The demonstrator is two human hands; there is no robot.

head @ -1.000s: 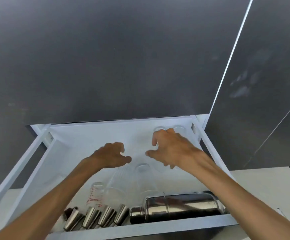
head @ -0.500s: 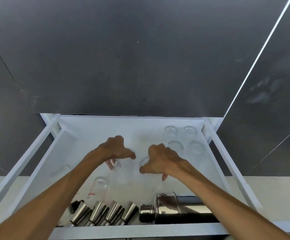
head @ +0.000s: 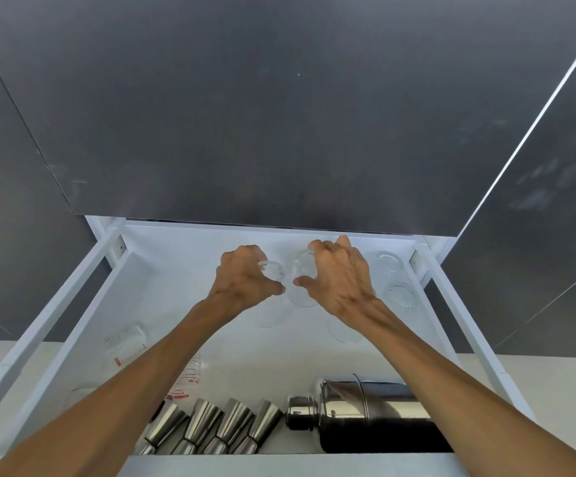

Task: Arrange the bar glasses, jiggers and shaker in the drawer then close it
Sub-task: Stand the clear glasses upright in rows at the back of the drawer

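The white drawer [head: 83, 304] stands pulled out below me. My left hand [head: 242, 280] grips a clear glass [head: 273, 270] near the drawer's back middle. My right hand [head: 340, 277] grips another clear glass [head: 302, 280] right beside it; the two glasses nearly touch. Two more clear glasses [head: 400, 297] stand in the back right corner. At the front lie several steel jiggers [head: 217, 428] side by side and a steel shaker [head: 362, 414] on its side. A measuring glass with red marks [head: 188, 380] shows partly behind my left forearm.
Dark grey cabinet fronts [head: 279, 115] rise above and on both sides of the drawer. Another clear measuring cup with red print [head: 124, 342] lies at the drawer's left. White drawer rails [head: 465, 325] run along both sides. A pale floor [head: 538, 383] shows to the right.
Both hands have moved from the middle of the drawer toward its back, each carrying a clear glass. The view has shifted slightly.
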